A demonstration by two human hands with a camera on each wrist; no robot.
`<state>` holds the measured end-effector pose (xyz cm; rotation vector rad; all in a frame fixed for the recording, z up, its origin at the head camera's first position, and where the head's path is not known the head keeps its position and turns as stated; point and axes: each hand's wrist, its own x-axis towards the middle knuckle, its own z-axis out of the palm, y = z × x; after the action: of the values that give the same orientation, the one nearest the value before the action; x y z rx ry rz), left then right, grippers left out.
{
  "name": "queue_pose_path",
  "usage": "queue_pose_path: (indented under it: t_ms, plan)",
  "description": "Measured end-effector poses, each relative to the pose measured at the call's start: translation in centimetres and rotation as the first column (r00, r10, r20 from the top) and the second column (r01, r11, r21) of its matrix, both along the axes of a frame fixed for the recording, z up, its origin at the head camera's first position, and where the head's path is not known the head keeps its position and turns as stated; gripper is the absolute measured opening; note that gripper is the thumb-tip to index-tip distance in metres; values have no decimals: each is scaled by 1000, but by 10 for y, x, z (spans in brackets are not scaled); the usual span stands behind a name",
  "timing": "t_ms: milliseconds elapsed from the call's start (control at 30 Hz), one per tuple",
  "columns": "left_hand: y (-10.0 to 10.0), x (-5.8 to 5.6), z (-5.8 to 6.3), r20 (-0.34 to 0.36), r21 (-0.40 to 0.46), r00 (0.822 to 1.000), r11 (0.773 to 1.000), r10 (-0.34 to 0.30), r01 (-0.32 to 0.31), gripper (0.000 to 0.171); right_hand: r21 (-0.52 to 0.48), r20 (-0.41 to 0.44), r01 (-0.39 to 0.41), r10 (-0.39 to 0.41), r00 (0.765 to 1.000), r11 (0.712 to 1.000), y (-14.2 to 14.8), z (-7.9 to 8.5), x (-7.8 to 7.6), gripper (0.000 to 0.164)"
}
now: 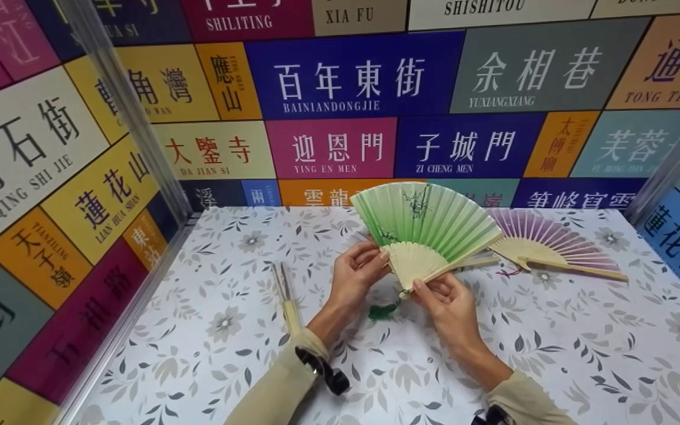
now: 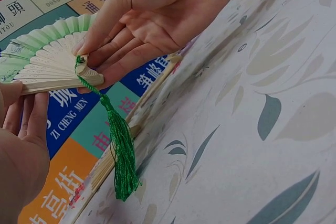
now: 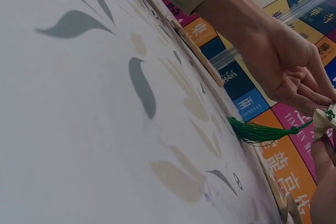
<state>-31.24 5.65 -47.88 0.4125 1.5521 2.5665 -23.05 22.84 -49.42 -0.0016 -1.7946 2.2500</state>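
Note:
A green folding fan (image 1: 428, 218) with a dark plant print on its leaf is spread out above the table. My left hand (image 1: 359, 268) pinches its left edge, thumb on the pale ribs. At the pivot end, my right hand (image 1: 446, 301) pinches the fan between thumb and fingers. From the pivot hangs a green tassel (image 2: 123, 150). In the left wrist view the left hand (image 2: 23, 150) supports the outer rib from the side, while the right hand (image 2: 157, 14) grips the rib ends beside the tassel cord.
An opened purple folding fan (image 1: 564, 242) lies at the back right. Partly hidden behind the green fan is another pale-ribbed fan (image 1: 484, 258). A folded fan (image 1: 288, 301) lies left of my left forearm. Sign-patterned walls (image 1: 340, 88) enclose the floral-covered table (image 1: 222, 366) at back and sides.

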Motion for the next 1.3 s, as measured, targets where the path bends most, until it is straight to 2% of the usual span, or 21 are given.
queue_pose_path:
  t_ms: [233, 700, 1000, 1300]
  plan:
    - [1, 1, 0, -4, 45, 1000, 999, -16, 16, 31, -45, -10, -3, 2, 1000, 999, -2, 0, 0, 38]
    - [0, 1, -1, 18, 122, 999, 991, -48, 45, 28, -42, -19, 19, -19, 1000, 999, 0, -1, -1, 39]
    - [0, 0, -2, 26, 123, 999, 992, -35, 32, 25, -19, -20, 46, -46, 999, 999, 1, -1, -1, 39]
    - [0, 0, -2, 16, 113, 999, 993, -29, 27, 28, -36, -24, 37, -38, 999, 999, 0, -1, 0, 38]
